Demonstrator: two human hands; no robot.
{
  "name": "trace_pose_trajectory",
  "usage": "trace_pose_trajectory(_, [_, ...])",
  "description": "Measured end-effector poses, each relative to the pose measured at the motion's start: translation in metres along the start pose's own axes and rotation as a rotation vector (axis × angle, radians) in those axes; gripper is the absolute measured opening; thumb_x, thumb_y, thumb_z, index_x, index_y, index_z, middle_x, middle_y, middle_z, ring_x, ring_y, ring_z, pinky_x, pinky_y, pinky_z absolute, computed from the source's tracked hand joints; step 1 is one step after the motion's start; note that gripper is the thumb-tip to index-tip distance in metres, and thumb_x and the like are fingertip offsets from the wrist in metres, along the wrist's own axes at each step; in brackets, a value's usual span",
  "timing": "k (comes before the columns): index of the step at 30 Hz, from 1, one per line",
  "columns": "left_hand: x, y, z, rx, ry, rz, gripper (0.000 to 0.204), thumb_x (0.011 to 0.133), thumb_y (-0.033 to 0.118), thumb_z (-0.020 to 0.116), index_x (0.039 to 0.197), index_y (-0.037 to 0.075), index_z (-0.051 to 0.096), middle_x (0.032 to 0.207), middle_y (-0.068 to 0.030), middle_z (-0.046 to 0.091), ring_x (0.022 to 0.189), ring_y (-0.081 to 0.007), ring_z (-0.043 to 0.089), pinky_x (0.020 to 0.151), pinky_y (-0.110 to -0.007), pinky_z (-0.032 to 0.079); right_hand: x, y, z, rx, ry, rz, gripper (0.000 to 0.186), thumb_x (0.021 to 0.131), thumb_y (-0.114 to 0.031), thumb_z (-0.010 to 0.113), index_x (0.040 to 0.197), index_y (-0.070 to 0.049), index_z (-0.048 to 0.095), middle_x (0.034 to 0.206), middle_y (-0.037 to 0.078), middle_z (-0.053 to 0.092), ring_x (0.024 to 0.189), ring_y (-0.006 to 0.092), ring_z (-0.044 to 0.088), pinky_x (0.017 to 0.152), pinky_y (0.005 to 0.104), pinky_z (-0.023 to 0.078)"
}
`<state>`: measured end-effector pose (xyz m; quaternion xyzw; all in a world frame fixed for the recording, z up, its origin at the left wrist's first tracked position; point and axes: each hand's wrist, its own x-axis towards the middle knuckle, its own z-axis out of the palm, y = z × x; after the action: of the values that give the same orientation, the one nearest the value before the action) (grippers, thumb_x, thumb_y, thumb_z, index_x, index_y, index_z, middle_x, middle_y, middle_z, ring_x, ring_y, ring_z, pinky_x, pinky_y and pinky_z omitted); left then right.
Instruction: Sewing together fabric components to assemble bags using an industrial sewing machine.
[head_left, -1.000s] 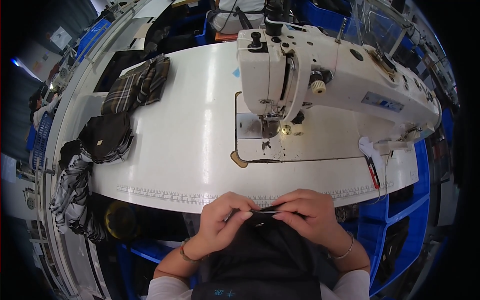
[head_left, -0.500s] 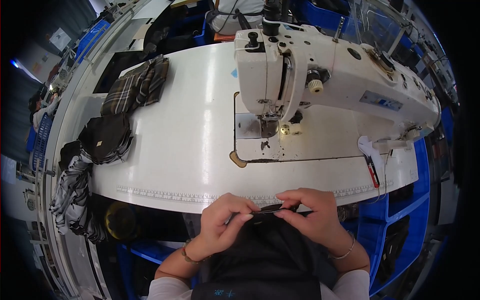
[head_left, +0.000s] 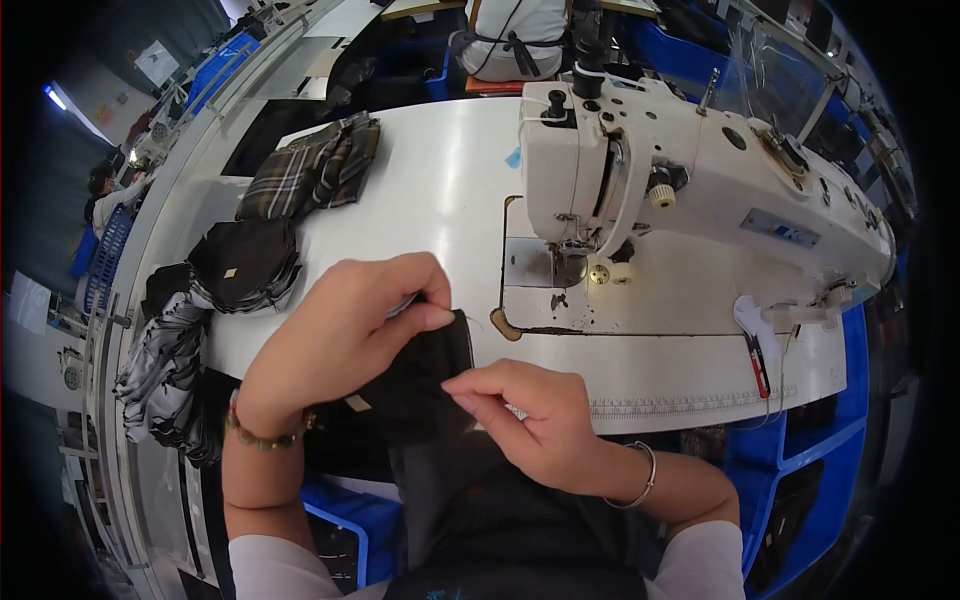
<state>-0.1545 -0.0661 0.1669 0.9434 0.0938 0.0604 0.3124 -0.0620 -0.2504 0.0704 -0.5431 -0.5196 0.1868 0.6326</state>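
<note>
A black fabric piece (head_left: pixel 420 385) with a small pale tag hangs between my hands over the table's front edge. My left hand (head_left: pixel 340 330) is raised, thumb and fingers pinched on the piece's top corner. A thin loose thread stands out beside that corner. Lower and to the right, my right hand (head_left: pixel 545 415) pinches the piece's right-hand edge between thumb and forefinger. Ahead on the right is a white sewing machine (head_left: pixel 690 180), its needle area apart from both hands. My left hand and the cloth cover part of the table edge.
On the table's left lie folded plaid cloth (head_left: pixel 305 170), a stack of black pieces (head_left: pixel 245 265) and a bundle of grey-white fabric (head_left: pixel 165 365). A red-handled cutting tool (head_left: pixel 757 365) lies right, near the ruler strip (head_left: pixel 680 404). Blue bins (head_left: pixel 835 430) stand lower right. A person sits beyond.
My left hand has risen and moved left, lifting the black fabric piece from the lap over the table edge. My right hand has shifted left along with it. The whole view has swung slightly left.
</note>
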Motion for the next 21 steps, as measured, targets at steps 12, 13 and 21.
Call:
trace_pose_trajectory(12, [0.104,-0.077,0.091,0.038,-0.298,0.068,0.011,0.087,0.011,0.069,0.096,0.004,0.068,0.087,-0.0130,0.071,0.083,-0.0317,0.068,0.075,-0.039,0.053,0.007,0.085,-0.073,-1.045,-0.316,-0.523,0.024,0.078,-0.012,0.067,0.100,-0.003,0.070,0.070,0.001,0.059,0.059,0.0155,0.062,0.050,0.0287,0.048])
trace_pose_trajectory(13, [0.108,-0.077,0.094,0.074,-0.256,0.071,0.010,0.086,0.013,0.070,0.092,0.005,0.069,0.087,-0.0135,0.071,0.085,-0.0335,0.068,0.075,-0.041,0.053,0.007,0.088,-0.075,-1.043,-0.317,-0.523,0.024,0.078,-0.012,0.067,0.100,-0.003,0.070,0.070,0.001,0.059,0.059,0.0155,0.062,0.050,0.0287,0.048])
trace_pose_trajectory(21, [0.136,-0.089,0.101,0.104,-0.104,0.126,0.024,0.082,0.012,0.069,0.105,0.011,0.072,0.099,-0.0152,0.072,0.093,-0.0375,0.068,0.079,-0.043,0.055,0.011,0.095,-0.082,-1.184,-0.318,-0.243,0.037,0.080,-0.011,0.064,0.115,-0.001,0.071,0.072,0.003,0.063,0.056,0.0175,0.061,0.046,0.0339,0.047])
